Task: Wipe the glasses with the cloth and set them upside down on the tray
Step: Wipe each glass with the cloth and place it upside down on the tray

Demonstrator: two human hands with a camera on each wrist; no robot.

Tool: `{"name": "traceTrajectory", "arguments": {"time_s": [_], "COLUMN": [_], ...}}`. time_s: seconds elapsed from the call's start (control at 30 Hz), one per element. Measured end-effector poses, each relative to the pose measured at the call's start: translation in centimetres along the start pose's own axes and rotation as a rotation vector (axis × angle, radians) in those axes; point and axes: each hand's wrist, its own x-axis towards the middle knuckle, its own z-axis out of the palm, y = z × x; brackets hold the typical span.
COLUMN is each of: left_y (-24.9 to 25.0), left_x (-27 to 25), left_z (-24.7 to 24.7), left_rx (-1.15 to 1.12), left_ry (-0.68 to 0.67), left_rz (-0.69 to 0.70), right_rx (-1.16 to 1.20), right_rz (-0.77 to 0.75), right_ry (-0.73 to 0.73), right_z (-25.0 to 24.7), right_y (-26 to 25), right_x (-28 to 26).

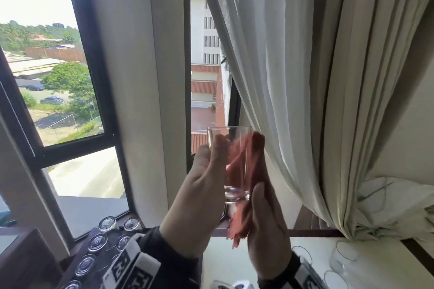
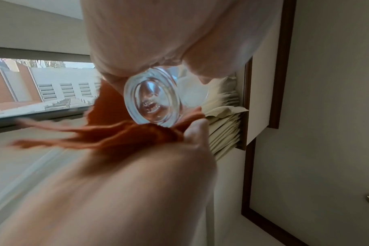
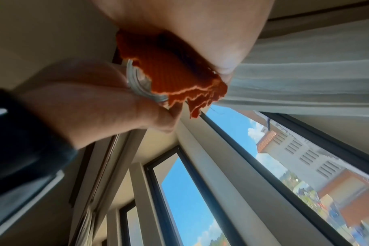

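My left hand (image 1: 202, 183) grips a clear glass (image 1: 229, 138) and holds it upright at chest height in front of the window. My right hand (image 1: 265, 218) holds an orange-red cloth (image 1: 249, 166) and presses it against the glass's right side. A loose end of the cloth hangs below the base. In the left wrist view the thick glass base (image 2: 154, 101) shows, with the cloth (image 2: 120, 133) wrapped around one side. In the right wrist view the cloth (image 3: 169, 71) covers most of the glass (image 3: 137, 83). A dark tray (image 1: 77, 256) at the lower left carries several upturned glasses (image 1: 107, 223).
Upright glasses (image 1: 344, 258) stand on the white tabletop (image 1: 234, 256) at the lower right. A pale curtain (image 1: 328, 101) hangs close on the right of my hands. The window frame (image 1: 105, 112) and sill lie behind the tray.
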Motion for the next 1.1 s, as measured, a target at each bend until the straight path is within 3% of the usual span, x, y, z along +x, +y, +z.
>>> {"name": "traceTrajectory", "arguments": {"time_s": [0.1, 0.2, 0.37, 0.47, 0.53, 0.6, 0.67, 0.77, 0.83, 1.0, 1.1], "left_y": [-0.9, 0.0, 1.5, 1.2, 0.2, -0.7, -1.2, -0.8, 0.2, -0.3, -1.1], "left_x": [0.0, 0.4, 2.1, 1.6, 0.8, 0.0, -0.1, 0.3, 0.5, -0.1, -0.5], "left_z": [0.6, 0.5, -0.9, 0.0, 0.8, 1.5, 1.5, 0.5, -0.5, -0.7, 0.2], "left_rx": [0.005, -0.033, -0.056, 0.086, 0.039, -0.011, -0.052, -0.111, -0.128, -0.056, -0.001], "left_ry": [-0.002, 0.051, 0.073, 0.093, 0.080, 0.076, 0.088, 0.078, 0.075, 0.042, 0.026], "left_rz": [-0.008, -0.010, -0.041, -0.047, -0.045, -0.040, -0.041, -0.055, -0.033, 0.011, 0.053], "right_rx": [-0.107, -0.156, 0.026, 0.086, 0.067, -0.025, -0.085, -0.087, -0.094, 0.107, 0.066], "right_rz": [-0.083, -0.227, -0.164, 0.020, 0.118, 0.149, 0.007, -0.163, -0.074, 0.152, 0.144], "right_ry": [0.096, -0.041, -0.047, -0.012, -0.022, 0.067, 0.104, -0.076, -0.162, 0.001, 0.071], "right_z": [0.1, -0.1, 0.9, 0.6, 0.0, -0.5, 0.1, 0.6, 0.8, 1.1, 0.5], "right_y": [-1.2, -0.2, 1.6, 0.8, -0.3, -1.2, -2.0, -1.0, 0.5, 0.6, -0.5], "right_x": [1.2, 0.0, -2.5, -1.0, 0.6, 1.9, 2.2, 0.5, -1.1, -0.3, 1.4]}}
